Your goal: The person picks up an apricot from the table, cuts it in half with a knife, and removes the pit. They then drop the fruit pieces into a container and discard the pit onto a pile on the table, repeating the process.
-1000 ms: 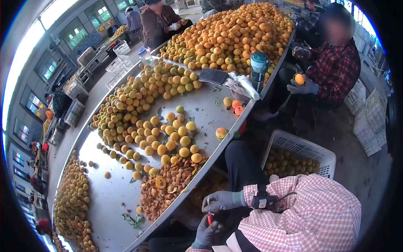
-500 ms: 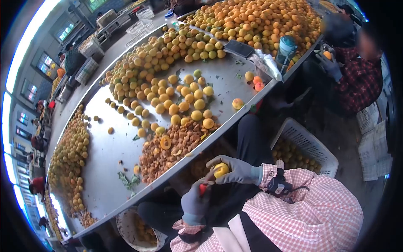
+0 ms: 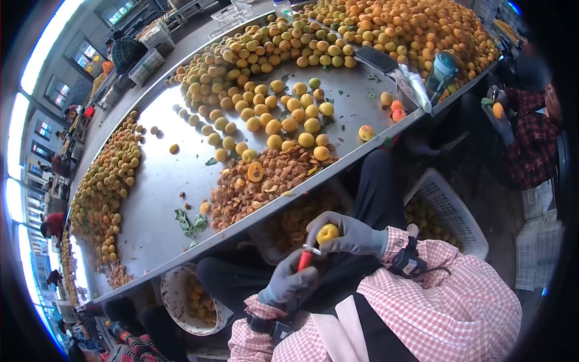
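My right hand (image 3: 356, 235), in a grey glove, grips a yellow apricot (image 3: 328, 233) over my lap, with the fruit's face turned up. Lower and to its left, my gloved left hand (image 3: 288, 282) is wrapped round a red-handled tool (image 3: 306, 259). The tool's small metal head reaches the lower left side of the apricot, right by my right fingertips. Beyond both hands, along the near edge of the metal table (image 3: 163, 205), lies a heap of brown apricot pits (image 3: 259, 187). A cut apricot half (image 3: 255, 172) rests on that heap.
Piles of whole apricots (image 3: 416, 30) cover the table's far side. A phone (image 3: 375, 58) and a teal bottle (image 3: 442, 72) stand at its right. Below are a white bucket (image 3: 175, 314) and a white crate (image 3: 449, 202). A co-worker in a dark checked shirt (image 3: 531, 142) sits at right.
The view has shifted, so the table sits further right and higher. My left hand has turned, bringing the red handle and metal head into sight against the apricot.
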